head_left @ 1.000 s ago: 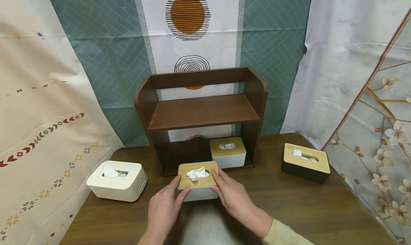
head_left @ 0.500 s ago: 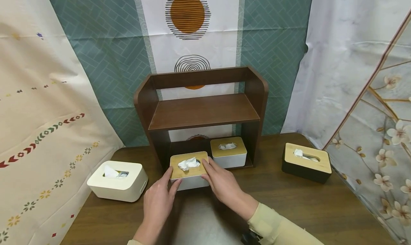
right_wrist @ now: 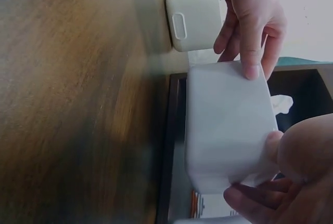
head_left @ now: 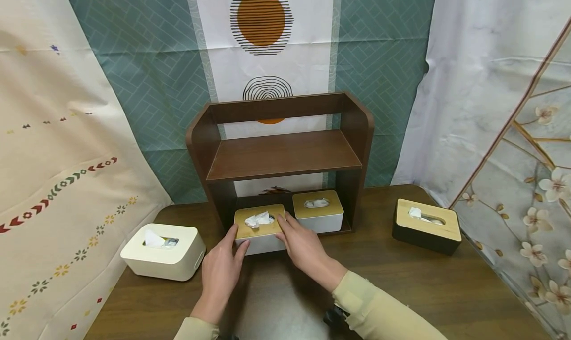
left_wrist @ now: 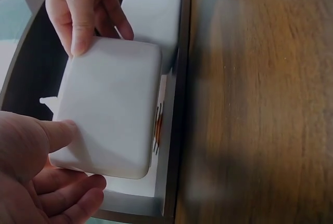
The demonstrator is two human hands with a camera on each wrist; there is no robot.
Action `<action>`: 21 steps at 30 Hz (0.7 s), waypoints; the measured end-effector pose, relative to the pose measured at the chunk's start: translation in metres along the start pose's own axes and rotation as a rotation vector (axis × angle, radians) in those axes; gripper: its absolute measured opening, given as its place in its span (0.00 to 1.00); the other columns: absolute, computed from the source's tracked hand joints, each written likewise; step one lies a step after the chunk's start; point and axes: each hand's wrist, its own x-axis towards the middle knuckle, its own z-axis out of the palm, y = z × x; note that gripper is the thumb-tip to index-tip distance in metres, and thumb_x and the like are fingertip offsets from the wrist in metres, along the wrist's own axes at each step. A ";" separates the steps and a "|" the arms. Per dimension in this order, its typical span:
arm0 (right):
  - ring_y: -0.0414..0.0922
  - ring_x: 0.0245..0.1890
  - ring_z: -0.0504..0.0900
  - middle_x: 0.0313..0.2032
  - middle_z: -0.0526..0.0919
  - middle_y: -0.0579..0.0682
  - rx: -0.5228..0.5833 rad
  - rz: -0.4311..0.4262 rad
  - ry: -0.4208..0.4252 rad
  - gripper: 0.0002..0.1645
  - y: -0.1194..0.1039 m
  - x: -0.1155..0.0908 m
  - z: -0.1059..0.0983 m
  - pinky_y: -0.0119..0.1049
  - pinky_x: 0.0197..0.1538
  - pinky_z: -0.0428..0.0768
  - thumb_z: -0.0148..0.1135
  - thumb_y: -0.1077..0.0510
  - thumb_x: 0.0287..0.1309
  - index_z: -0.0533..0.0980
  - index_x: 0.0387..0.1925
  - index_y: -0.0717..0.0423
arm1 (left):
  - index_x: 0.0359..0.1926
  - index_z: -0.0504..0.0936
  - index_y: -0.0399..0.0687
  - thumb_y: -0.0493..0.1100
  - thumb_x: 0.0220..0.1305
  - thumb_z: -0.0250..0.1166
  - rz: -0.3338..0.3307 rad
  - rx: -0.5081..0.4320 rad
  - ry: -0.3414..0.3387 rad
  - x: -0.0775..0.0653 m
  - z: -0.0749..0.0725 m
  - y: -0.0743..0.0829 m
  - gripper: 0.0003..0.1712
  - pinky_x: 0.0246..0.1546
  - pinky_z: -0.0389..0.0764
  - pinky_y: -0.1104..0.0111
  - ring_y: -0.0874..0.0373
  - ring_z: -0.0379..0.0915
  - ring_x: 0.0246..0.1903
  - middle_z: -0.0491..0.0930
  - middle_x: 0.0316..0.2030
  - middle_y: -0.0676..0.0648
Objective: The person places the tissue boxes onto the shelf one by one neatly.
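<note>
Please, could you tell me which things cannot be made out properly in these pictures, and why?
Back of the held tissue box: turned away in all three views.
How much is inside it: head view, hidden by the lid and the tissue.
Dark object by the right sleeve: head view, partly covered by it, too small to identify.
Rest of the left hand: left wrist view, cut off by the left edge.

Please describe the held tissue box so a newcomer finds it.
On the table stands a brown shelf unit. At its lower opening's left is a white, wood-lidded tissue box. Unlike the matching box at right, it is gripped by the left hand and right hand.
</note>
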 end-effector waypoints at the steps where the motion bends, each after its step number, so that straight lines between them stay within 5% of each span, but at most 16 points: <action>1: 0.64 0.60 0.87 0.69 0.79 0.70 0.002 0.000 0.001 0.30 0.000 0.001 0.001 0.62 0.48 0.88 0.64 0.52 0.81 0.75 0.74 0.63 | 0.74 0.80 0.40 0.48 0.71 0.79 -0.007 -0.003 -0.008 0.001 0.001 0.000 0.36 0.47 0.86 0.40 0.34 0.88 0.52 0.87 0.61 0.34; 12: 0.65 0.56 0.88 0.67 0.79 0.74 0.007 -0.019 0.043 0.26 0.001 0.014 0.013 0.61 0.45 0.89 0.64 0.56 0.81 0.76 0.71 0.66 | 0.74 0.79 0.39 0.46 0.72 0.78 -0.024 -0.010 -0.007 0.013 0.012 -0.005 0.35 0.48 0.86 0.39 0.33 0.88 0.51 0.86 0.61 0.33; 18: 0.59 0.49 0.90 0.65 0.81 0.67 -0.064 -0.090 0.163 0.26 0.029 0.023 0.052 0.60 0.35 0.86 0.54 0.47 0.87 0.75 0.71 0.61 | 0.75 0.79 0.39 0.47 0.72 0.78 -0.032 -0.017 -0.005 0.022 0.019 -0.009 0.36 0.53 0.85 0.38 0.33 0.86 0.56 0.84 0.64 0.33; 21: 0.61 0.49 0.90 0.66 0.79 0.70 -0.013 -0.084 0.162 0.26 0.032 0.026 0.057 0.60 0.37 0.87 0.58 0.49 0.86 0.75 0.71 0.63 | 0.75 0.79 0.40 0.46 0.72 0.78 -0.030 -0.023 0.001 0.026 0.022 -0.011 0.36 0.52 0.84 0.37 0.32 0.86 0.55 0.84 0.64 0.33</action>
